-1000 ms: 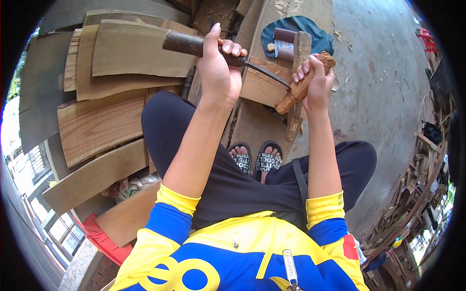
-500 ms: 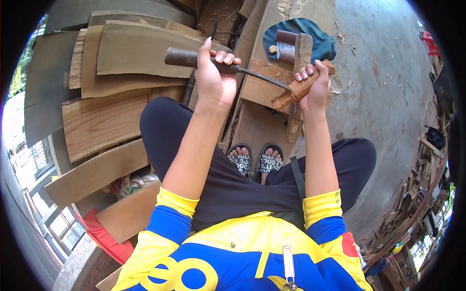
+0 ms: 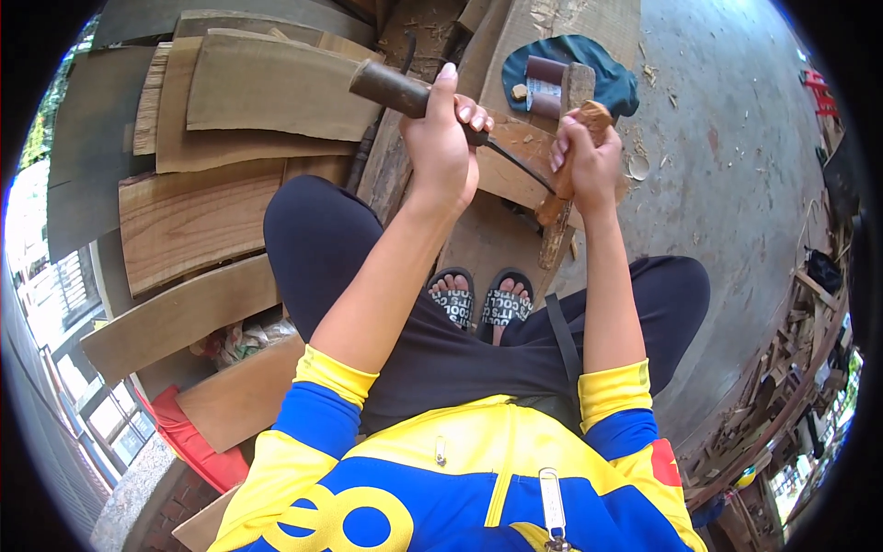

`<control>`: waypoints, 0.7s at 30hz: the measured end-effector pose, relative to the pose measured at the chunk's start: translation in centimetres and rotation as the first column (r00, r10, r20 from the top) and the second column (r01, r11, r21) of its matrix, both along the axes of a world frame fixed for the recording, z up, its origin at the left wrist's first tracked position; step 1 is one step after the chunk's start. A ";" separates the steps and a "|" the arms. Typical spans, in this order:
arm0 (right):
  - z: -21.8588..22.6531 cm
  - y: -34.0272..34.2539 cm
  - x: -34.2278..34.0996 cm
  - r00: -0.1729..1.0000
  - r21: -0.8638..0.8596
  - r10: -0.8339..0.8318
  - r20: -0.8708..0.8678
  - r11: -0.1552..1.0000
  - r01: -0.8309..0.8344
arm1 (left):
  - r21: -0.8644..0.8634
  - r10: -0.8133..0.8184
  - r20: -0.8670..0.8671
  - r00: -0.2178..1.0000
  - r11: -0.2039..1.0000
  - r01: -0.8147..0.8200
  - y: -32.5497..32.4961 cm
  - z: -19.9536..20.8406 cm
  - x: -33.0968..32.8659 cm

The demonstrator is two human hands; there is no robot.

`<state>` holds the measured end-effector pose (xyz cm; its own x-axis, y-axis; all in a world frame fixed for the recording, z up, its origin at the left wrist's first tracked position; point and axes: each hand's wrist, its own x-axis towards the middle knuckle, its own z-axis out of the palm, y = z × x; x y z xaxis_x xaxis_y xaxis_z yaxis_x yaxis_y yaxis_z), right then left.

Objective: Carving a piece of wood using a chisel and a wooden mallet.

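My left hand [image 3: 440, 147] is wrapped round the dark round handle [image 3: 391, 89] of a chisel. Its thin metal blade [image 3: 521, 166] slants down to the right, and the tip reaches the lower end of a piece of carved wood [image 3: 553, 210]. That reddish-brown piece is gripped in my right hand [image 3: 593, 170], which hides its middle; its rough top end sticks out above the fist. Behind it lies a narrow rough wooden bar [image 3: 552, 250], partly covered by the hand. Whether the wood presses on the bar I cannot tell.
Ahead is a low plank bench [image 3: 543, 26] with a dark teal cloth [image 3: 607, 66] and brown cylinders [image 3: 544, 68] on it. Boards [image 3: 276, 87] are stacked at my left. Shavings and a pale round scoop [image 3: 637, 166] lie on the concrete floor [image 3: 717, 184]. Wood scraps [image 3: 782, 377] pile up far right.
My left hand and the chisel handle have moved right, and the blade now slopes more steeply. In my right hand the carved wood has turned more upright, its lower end shifting right and down.
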<state>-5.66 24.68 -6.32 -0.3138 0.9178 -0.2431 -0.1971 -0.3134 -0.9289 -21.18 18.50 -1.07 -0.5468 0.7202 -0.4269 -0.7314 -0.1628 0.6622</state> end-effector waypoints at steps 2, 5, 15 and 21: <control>-0.1 -0.5 -0.4 0.995 -0.033 0.098 -0.003 0.995 -0.098 | -0.039 -0.020 -0.009 1.000 0.999 0.020 0.3 -0.1 -0.2; -0.1 -0.9 -1.4 0.982 -0.094 0.188 -0.023 0.977 -0.189 | -0.089 -0.034 -0.024 0.999 0.996 0.032 0.5 -0.3 -0.4; -0.9 0.5 -0.6 0.952 -0.384 -0.133 -0.276 0.923 0.018 | -0.065 0.059 0.229 0.972 0.997 -0.045 -0.1 -1.7 -4.6; -3.5 0.3 0.0 0.898 -0.509 -0.267 -0.350 0.859 0.057 | -0.070 0.099 0.211 0.973 0.994 -0.086 -0.1 -1.1 -4.7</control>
<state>-5.61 25.02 -9.85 -0.3358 0.7657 -0.5486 -0.6002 -0.6228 -0.5019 -25.85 18.36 -2.19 -0.5013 0.6405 -0.5817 -0.8406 -0.2011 0.5030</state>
